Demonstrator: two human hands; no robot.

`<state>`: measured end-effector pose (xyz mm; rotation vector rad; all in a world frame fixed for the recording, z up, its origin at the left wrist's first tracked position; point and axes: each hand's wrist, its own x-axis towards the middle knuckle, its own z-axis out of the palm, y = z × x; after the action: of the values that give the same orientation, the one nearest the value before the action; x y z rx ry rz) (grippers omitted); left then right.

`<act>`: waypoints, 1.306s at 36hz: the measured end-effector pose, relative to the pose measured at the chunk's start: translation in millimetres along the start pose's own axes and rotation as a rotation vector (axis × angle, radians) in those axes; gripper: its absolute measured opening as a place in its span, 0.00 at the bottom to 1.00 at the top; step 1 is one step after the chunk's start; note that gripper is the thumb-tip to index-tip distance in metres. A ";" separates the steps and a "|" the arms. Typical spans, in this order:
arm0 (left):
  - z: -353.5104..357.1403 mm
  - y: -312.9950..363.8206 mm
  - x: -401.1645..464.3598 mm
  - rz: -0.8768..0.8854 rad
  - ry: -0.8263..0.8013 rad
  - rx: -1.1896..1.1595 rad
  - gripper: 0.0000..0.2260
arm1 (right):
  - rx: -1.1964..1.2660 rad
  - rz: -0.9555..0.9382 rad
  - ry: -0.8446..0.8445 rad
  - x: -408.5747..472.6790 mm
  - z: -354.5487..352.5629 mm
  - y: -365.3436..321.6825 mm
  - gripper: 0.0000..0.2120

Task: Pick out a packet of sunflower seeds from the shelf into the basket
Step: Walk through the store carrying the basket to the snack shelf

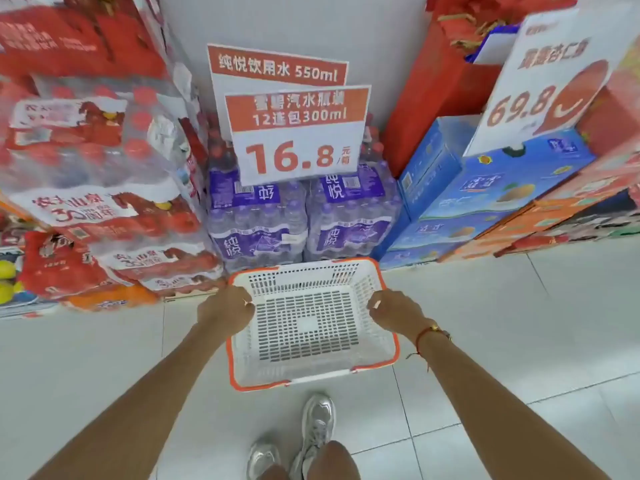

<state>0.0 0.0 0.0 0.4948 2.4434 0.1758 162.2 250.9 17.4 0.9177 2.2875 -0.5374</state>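
Hands (pixel 227 308) (pixel 394 311) grip basket (pixel 311 372) below "16.8" sign (pixel 297 133).

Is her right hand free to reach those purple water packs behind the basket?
Probably not yet: the right hand grips the basket rim, as does the left hand. The purple water packs sit just beyond, otherwise unobstructed.

A floor (pixel 502 341) of pale, glossy tiles is seen below a plain white wall (pixel 294 26). Against the wall, shrink-wrapped packs of purple-labelled water bottles (pixel 304 216) are stacked, with two orange-and-white price signs (pixel 294 133) set above them. Red-labelled bottle packs (pixel 93 174) are piled at the left, blue cartons (pixel 485 202) at the right.
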 end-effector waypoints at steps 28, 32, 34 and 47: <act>205.8 -58.5 155.4 -0.371 0.534 -0.319 0.22 | 0.343 0.287 0.706 186.2 182.6 98.4 0.18; 164.0 -51.7 135.1 -0.349 0.573 -0.440 0.11 | 0.496 0.277 0.702 162.4 144.6 81.0 0.18; 151.5 -44.1 134.1 -0.302 0.458 -0.672 0.11 | 0.772 0.216 0.492 156.9 135.5 69.6 0.13; 145.4 65.3 84.2 -0.121 -0.375 -0.815 0.18 | 1.365 0.039 -0.382 77.8 165.8 -9.8 0.08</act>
<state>47.3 93.7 -146.4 0.0056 1.8183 0.8898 174.4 188.1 -154.5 1.2326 1.3333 -2.1336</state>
